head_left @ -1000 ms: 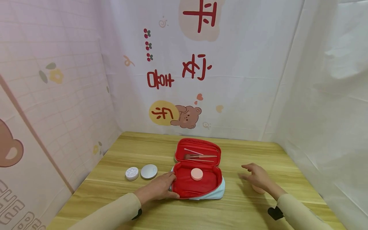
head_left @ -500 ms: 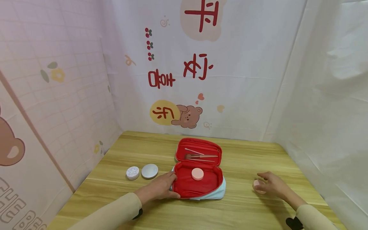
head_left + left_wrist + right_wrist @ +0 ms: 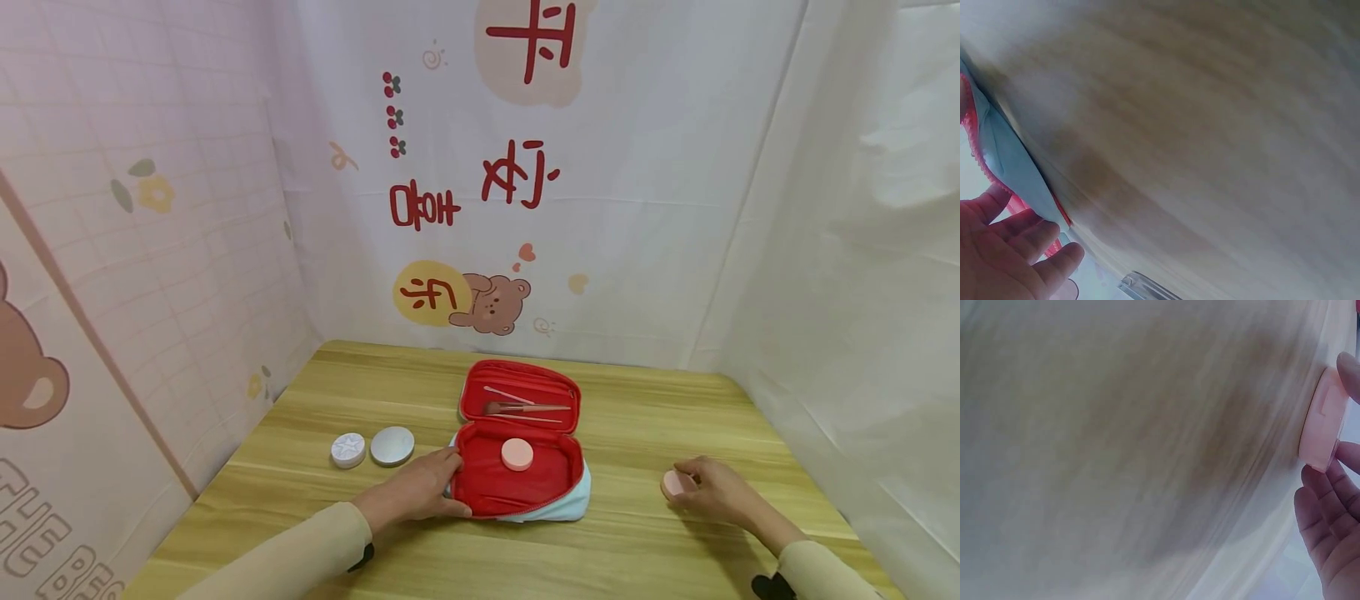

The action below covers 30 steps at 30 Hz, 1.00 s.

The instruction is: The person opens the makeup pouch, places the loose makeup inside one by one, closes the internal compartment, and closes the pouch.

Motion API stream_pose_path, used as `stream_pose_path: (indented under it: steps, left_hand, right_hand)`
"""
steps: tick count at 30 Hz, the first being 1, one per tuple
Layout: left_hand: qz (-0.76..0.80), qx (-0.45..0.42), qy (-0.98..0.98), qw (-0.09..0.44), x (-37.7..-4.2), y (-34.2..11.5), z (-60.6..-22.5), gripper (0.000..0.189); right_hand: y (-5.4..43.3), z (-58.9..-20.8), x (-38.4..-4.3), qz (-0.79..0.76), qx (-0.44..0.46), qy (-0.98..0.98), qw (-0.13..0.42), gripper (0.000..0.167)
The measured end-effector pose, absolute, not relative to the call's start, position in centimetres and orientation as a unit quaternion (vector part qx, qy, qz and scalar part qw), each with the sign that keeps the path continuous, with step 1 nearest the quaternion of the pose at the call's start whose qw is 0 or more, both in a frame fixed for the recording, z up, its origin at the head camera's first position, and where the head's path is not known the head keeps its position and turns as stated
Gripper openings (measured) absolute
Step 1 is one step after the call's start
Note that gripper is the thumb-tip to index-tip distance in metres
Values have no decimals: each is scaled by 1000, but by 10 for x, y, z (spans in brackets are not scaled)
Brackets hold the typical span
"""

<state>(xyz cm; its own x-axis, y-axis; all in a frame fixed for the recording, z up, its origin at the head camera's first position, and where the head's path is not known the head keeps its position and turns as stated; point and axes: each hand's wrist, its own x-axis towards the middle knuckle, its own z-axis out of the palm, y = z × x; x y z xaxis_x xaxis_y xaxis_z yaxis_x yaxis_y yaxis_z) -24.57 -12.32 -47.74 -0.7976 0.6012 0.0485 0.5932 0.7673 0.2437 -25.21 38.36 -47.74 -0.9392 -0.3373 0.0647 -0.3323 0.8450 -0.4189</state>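
On the table lies an unzipped makeup bag (image 3: 564,505), light blue outside and red inside, with its lid folded back. My left hand (image 3: 420,487) holds its left side, fingers at the rim and thumb by the front corner; in the left wrist view, fingers (image 3: 1032,237) touch the blue fabric. Inside the bag sits a pink round case (image 3: 517,454). Off to the right, my right hand (image 3: 716,492) pinches a pink round compact (image 3: 1324,422) by its edge, thumb on one side and fingers on the other, low at the tabletop.
A makeup brush (image 3: 525,408) and thin sticks lie in the lid (image 3: 480,379). Left of the bag are a white round case with a star (image 3: 348,450) and a silver round tin (image 3: 392,447). Printed cloth (image 3: 637,167) hangs around the wooden table (image 3: 390,375).
My right hand has moved right and down to the pink compact, and its fingers have closed on the edge. The left hand stays on the bag; the whole head view has shifted slightly.
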Motion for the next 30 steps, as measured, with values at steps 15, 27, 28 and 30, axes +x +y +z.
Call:
stream_pose_path:
  steps: [15, 27, 28, 30]
  left_hand:
    - [126, 320, 939, 11, -246, -122, -478, 58]
    - [134, 316, 939, 20, -245, -123, -477, 61]
    - [133, 316, 939, 20, -245, -123, -477, 61]
    - [133, 316, 939, 18, -245, -123, -477, 61]
  right_hand:
    - [362, -475, -260, -198, -197, 960, -28, 54]
    - [318, -462, -271, -207, -223, 952, -39, 54]
    - [314, -460, -272, -210, -222, 951, -39, 55]
    - [306, -457, -275, -212, -229, 949, -39, 54]
